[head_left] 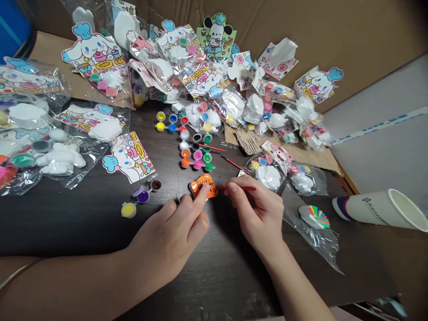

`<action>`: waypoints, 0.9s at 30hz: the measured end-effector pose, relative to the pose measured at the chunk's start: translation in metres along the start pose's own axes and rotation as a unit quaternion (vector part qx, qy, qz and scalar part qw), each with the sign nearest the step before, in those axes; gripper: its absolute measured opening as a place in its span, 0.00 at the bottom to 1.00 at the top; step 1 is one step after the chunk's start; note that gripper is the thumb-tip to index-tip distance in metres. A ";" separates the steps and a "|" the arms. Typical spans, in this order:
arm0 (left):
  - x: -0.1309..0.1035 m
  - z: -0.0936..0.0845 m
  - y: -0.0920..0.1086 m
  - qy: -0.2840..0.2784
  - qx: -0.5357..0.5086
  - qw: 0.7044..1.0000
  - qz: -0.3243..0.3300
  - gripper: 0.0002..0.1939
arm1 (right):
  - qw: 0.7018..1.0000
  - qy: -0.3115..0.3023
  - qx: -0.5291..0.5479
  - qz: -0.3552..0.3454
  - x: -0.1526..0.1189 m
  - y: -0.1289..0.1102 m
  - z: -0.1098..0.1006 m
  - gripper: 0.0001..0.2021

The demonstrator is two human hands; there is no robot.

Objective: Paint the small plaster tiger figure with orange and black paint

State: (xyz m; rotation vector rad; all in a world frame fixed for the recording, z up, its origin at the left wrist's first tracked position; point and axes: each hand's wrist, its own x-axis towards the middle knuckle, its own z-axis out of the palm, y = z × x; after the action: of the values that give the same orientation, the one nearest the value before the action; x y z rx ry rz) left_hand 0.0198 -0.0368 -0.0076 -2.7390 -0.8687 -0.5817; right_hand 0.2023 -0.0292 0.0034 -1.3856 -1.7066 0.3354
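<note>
A small figurine painted orange with black marks point(209, 182) lies on the dark table in front of me. My left hand point(174, 227) holds it down, the index fingertip pressed on its face and the other fingers curled. My right hand point(259, 209) pinches a thin red paintbrush point(249, 188) between thumb and fingers. The brush points left, its tip at the figurine's right edge; whether it touches cannot be made out. Just beyond the figurine stand small open paint pots point(185, 154) in several colours, with a second red brush point(214, 147) resting across them.
Another brush point(236, 166) lies to the right. Left are yellow, purple and brown pots point(143, 196) and a printed card point(129, 157). Bagged white figurines point(230, 103) crowd the back. A paper cup point(377, 208) and a rainbow-striped piece point(317, 217) on plastic film are at right.
</note>
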 end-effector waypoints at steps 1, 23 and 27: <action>0.000 0.000 0.000 -0.001 -0.001 1.000 0.002 0.13 | 1.000 0.003 0.000 -0.013 0.000 0.000 0.000 0.09; 0.002 -0.001 0.000 0.027 -0.007 1.000 -0.007 0.17 | 0.991 -0.023 0.133 0.025 -0.006 0.000 -0.003 0.09; 0.004 -0.002 -0.001 0.036 -0.007 0.999 -0.008 0.18 | 0.995 -0.032 0.099 0.011 -0.004 0.001 0.000 0.09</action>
State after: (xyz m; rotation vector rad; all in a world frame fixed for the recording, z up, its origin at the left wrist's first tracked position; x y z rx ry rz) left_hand 0.0220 -0.0346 -0.0041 -2.7086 -0.8729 -0.6865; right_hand 0.2028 -0.0328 0.0013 -1.2601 -1.6628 0.5506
